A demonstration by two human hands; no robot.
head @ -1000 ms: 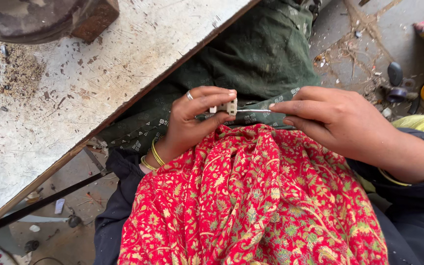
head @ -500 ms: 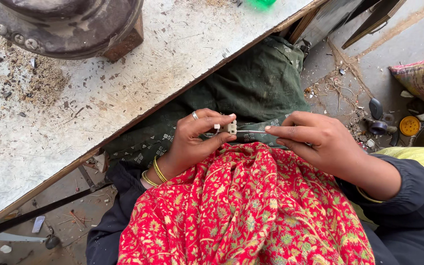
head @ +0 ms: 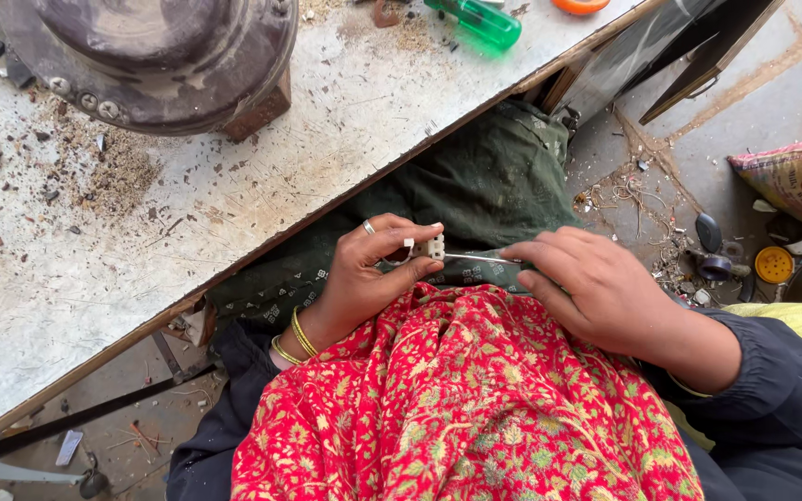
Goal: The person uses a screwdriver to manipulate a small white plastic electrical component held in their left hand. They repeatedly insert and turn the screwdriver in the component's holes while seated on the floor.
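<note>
Fingers of the left hand [head: 364,278] pinch a small white plastic piece [head: 432,247] just above the red flowery cloth [head: 457,408] on the lap. At three o'clock from the piece, the right hand [head: 596,288] pinches a thin metal rod [head: 480,258] whose tip touches it. At eleven o'clock lies a dirty white table [head: 141,241] with a green screwdriver handle [head: 475,20].

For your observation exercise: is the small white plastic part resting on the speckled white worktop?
No, the small white plastic part is pinched in the left hand above the lap, clear of the speckled white worktop.
</note>
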